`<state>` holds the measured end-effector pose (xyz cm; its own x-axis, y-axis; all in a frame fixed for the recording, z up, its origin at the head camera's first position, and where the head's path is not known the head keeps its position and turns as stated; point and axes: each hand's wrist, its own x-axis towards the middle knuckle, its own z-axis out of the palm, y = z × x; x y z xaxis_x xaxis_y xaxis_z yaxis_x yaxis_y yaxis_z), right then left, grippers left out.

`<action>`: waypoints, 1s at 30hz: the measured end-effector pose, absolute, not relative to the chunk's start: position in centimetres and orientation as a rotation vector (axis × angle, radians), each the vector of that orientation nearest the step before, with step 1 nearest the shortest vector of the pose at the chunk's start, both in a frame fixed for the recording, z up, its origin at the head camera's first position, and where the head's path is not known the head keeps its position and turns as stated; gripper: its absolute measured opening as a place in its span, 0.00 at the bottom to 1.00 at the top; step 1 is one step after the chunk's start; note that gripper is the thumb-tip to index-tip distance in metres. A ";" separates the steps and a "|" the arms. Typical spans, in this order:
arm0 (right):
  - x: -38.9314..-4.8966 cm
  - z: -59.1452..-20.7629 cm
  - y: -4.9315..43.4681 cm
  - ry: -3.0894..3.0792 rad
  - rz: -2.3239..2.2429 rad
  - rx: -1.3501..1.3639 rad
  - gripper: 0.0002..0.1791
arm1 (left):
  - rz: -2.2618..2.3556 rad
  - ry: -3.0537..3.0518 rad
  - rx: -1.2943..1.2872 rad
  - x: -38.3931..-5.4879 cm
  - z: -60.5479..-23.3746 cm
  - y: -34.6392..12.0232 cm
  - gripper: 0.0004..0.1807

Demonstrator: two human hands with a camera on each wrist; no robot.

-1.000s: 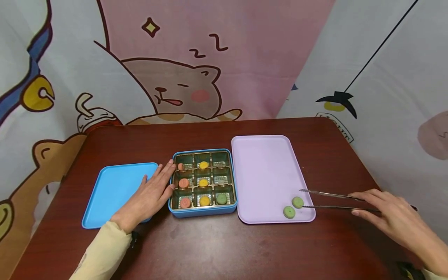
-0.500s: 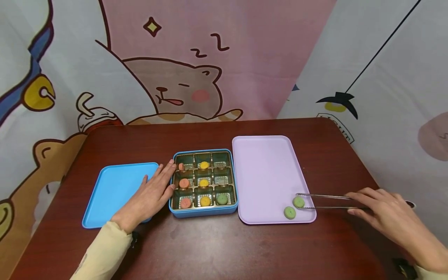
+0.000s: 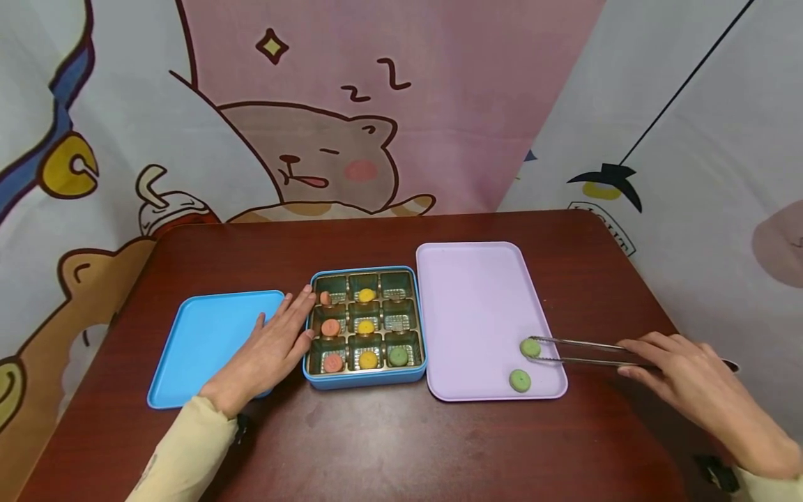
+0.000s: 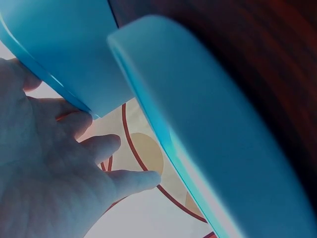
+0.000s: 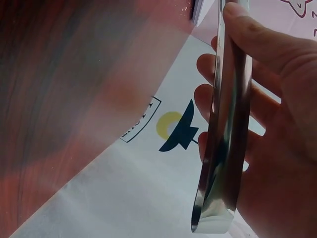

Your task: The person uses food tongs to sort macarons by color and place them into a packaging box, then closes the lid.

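Note:
My right hand [image 3: 693, 387] grips metal tongs [image 5: 225, 134], whose bend shows at the bottom of the right wrist view. The tong tips pinch a small round green disc [image 3: 529, 348] at the right side of the lilac tray [image 3: 477, 293]. Another green disc [image 3: 519, 381] lies just in front of it. My left hand [image 3: 266, 355] rests with extended fingers against the left side of a blue box [image 3: 370, 381]. Its gold divided insert holds pink-orange discs [image 3: 330, 328] on the left, yellow discs [image 3: 366, 326] down the middle, and a green disc [image 3: 398, 356] at front right.
A flat blue lid or tray [image 3: 216, 341] lies left of the box, partly under my left wrist. The lilac tray stands close against the box's right side. Behind the dark wooden table [image 3: 351, 453] hangs a printed cartoon cloth [image 3: 464, 104].
The tong tips have closed around the farther green disc, which has shifted slightly left and back. My right hand has edged left. The left hand stays at the box.

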<state>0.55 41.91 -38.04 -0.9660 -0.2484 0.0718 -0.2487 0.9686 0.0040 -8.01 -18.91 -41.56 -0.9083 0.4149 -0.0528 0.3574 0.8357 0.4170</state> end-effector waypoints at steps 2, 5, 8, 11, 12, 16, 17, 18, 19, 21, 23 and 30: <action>0.5 -38.1 41.8 -3.054 0.001 0.386 0.23 | 0.610 2.876 0.607 -8.0 -41.6 -19.0 0.35; 0.4 -38.1 41.8 -3.039 0.001 0.412 0.22 | 0.610 2.877 0.607 -8.0 -41.6 -19.0 0.35; 0.3 -38.2 41.8 -3.003 0.005 0.449 0.22 | 0.613 2.876 0.610 -8.0 -41.6 -19.0 0.35; 0.3 -38.3 41.9 -2.985 0.006 0.466 0.21 | 0.617 2.874 0.612 -8.0 -41.6 -19.0 0.35; 0.2 -38.3 41.9 -2.991 0.005 0.461 0.21 | 0.616 2.875 0.613 -8.0 -41.6 -19.0 0.35; 0.3 -38.3 41.9 -3.023 0.001 0.431 0.22 | 0.617 2.875 0.612 -8.0 -41.6 -19.0 0.35; 0.3 -38.2 41.8 -3.028 0.002 0.423 0.22 | 0.618 2.875 0.612 -8.0 -41.6 -19.0 0.35; 0.3 -38.2 41.8 -3.034 0.004 0.414 0.22 | 0.618 2.876 0.611 -8.0 -41.6 -19.0 0.35; 0.4 -38.2 41.7 -3.033 0.006 0.410 0.22 | 0.618 2.875 0.610 -8.0 -41.6 -19.0 0.35; 0.4 -38.1 41.6 -3.019 0.014 0.413 0.23 | 0.619 2.875 0.608 -8.0 -41.6 -19.0 0.35; 0.4 -38.0 41.5 -3.009 0.021 0.418 0.23 | 0.618 2.875 0.605 -8.0 -41.6 -19.0 0.35; 0.3 -37.8 41.0 -2.943 0.057 0.445 0.23 | 0.610 2.879 0.611 -8.1 -41.6 -18.9 0.35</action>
